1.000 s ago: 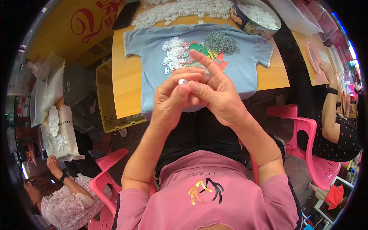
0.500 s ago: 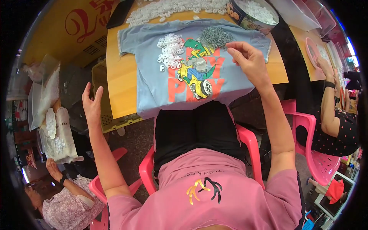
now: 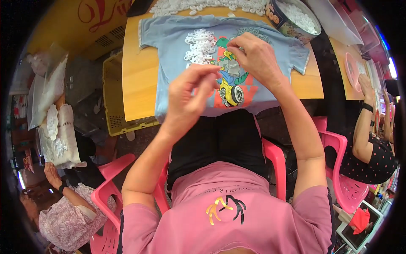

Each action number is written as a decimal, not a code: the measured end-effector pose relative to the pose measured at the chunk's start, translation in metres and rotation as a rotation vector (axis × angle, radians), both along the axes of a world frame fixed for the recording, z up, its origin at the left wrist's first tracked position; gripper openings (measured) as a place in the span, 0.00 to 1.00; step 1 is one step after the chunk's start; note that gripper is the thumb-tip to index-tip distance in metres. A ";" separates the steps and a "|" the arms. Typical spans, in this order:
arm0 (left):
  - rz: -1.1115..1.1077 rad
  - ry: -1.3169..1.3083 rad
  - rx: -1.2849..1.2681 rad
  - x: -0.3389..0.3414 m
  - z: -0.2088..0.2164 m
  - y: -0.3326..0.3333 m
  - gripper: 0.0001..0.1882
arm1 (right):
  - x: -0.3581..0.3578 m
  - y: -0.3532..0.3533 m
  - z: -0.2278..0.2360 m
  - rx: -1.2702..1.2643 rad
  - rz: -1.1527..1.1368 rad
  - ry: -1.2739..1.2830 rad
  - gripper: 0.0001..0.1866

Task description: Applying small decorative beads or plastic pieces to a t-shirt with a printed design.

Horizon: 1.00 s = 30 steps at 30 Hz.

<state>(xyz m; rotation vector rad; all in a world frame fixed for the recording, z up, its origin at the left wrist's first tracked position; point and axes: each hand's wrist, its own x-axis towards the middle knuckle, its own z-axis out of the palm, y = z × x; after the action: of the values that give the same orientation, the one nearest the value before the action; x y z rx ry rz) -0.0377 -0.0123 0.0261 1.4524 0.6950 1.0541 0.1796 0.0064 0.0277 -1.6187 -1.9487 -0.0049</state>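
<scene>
A blue-grey T-shirt (image 3: 173, 46) with a cartoon dinosaur print lies spread over the table in front of me. On it sits a heap of small white plastic pieces with holes (image 3: 198, 44), and to its right a pile of thin grey metal bits (image 3: 256, 33), partly behind my right hand. My left hand (image 3: 188, 97) hovers over the print, just below the white heap, its fingertips drawn together. Above the print, my right hand (image 3: 258, 59) pinches thumb and forefinger close to the metal pile. Whatever either hand holds is too small to make out.
More white oval pieces (image 3: 203, 6) line the table's (image 3: 139, 84) far side, beside a round tin (image 3: 296, 21) full of white pieces. A yellow crate (image 3: 114, 101) stands left of the table. People work on both sides, near pink chairs (image 3: 332, 144).
My left hand has come from beyond the table's left edge to over the shirt, its fingers closing. The right hand has shifted left and up, partly covering the metal pile.
</scene>
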 end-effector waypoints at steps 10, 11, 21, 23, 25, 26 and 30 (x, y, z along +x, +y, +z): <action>-0.046 0.081 0.167 0.017 -0.021 -0.007 0.08 | -0.014 0.011 0.002 -0.022 0.098 0.006 0.07; -0.062 0.118 0.196 0.016 -0.020 -0.006 0.08 | -0.015 0.013 0.000 -0.007 0.116 0.015 0.08; -0.088 0.069 0.070 0.015 -0.022 -0.005 0.06 | -0.023 0.019 -0.004 -0.028 0.123 -0.065 0.08; -0.105 0.097 0.035 0.012 -0.020 -0.005 0.06 | -0.021 0.018 -0.004 -0.018 0.138 -0.054 0.08; -0.123 0.127 0.001 0.012 -0.019 -0.005 0.07 | -0.019 0.015 -0.002 -0.007 0.152 -0.041 0.08; -0.115 -0.001 -0.123 0.014 -0.019 -0.005 0.08 | -0.018 0.011 0.001 -0.071 0.166 0.102 0.08; -0.046 -0.164 -0.241 0.018 -0.012 -0.004 0.13 | -0.019 -0.014 0.021 -0.319 0.107 0.534 0.10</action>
<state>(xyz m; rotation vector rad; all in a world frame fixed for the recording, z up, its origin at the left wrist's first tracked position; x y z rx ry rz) -0.0193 -0.0158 0.0139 1.1561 0.6439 1.0049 0.1603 -0.0075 0.0488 -1.5010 -1.6618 0.7384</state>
